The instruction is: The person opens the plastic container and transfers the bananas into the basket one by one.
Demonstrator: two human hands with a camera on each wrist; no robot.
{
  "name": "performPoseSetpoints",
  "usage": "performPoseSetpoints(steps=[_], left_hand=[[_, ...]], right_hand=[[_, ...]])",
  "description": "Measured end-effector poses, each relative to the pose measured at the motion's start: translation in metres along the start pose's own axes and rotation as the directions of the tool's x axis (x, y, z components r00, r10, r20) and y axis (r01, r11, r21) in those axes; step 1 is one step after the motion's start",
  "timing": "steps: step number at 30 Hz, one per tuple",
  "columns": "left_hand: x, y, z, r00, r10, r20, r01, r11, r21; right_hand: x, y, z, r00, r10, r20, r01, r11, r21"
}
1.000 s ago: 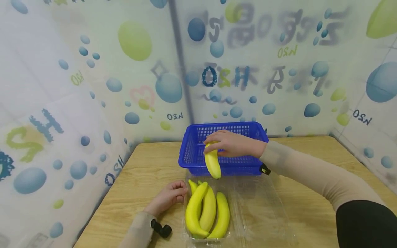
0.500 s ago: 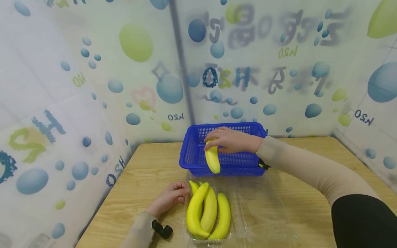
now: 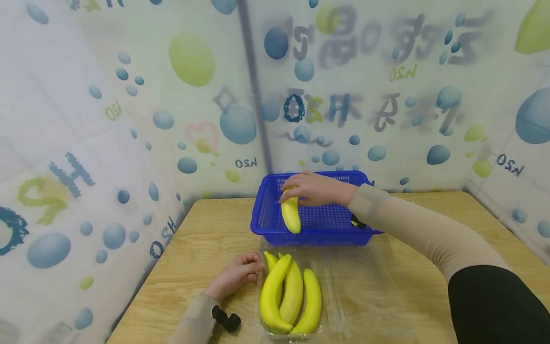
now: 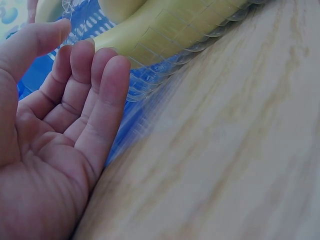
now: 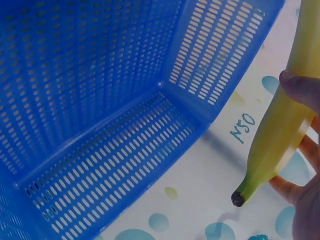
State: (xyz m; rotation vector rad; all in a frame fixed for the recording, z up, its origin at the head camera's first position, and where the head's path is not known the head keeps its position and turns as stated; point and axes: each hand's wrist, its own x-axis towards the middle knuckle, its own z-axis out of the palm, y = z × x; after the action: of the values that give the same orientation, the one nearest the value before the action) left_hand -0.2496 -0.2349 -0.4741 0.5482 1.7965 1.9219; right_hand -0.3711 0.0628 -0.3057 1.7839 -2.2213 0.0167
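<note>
My right hand (image 3: 317, 188) grips a yellow banana (image 3: 291, 217) over the blue perforated basket (image 3: 315, 238). The banana hangs steeply, its lower tip overlapping the front rim in the head view. In the right wrist view, the thumb and fingers wrap the banana (image 5: 280, 135), and its dark-tipped stem points past the basket (image 5: 112, 192). Several bananas (image 3: 312, 301) lie in a clear plastic container (image 3: 287, 337) in front of the basket. At its left edge is my left hand (image 3: 239, 274); in the left wrist view its fingers are loosely bent, fingertips right beside the plastic.
The container's clear lid half (image 3: 365, 301) lies spread out to the right on the wooden table (image 3: 219, 224). Close behind the basket hangs a pale sheet (image 3: 206, 105) with blue and green spots. Similar sheets enclose both sides.
My right hand has carried the banana slightly back and to the left, farther over the basket. The left hand and the bananas in the container stay in place.
</note>
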Motion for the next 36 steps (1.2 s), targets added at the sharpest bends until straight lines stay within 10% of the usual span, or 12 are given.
performPoseSetpoints(steps=[36], left_hand=[[0.001,-0.002,-0.001,1.000,-0.009,0.005,0.009,1.000,-0.015]], right_hand=[[0.022,0.033,0.031,0.999,0.007,0.032,-0.006,1.000,-0.025]])
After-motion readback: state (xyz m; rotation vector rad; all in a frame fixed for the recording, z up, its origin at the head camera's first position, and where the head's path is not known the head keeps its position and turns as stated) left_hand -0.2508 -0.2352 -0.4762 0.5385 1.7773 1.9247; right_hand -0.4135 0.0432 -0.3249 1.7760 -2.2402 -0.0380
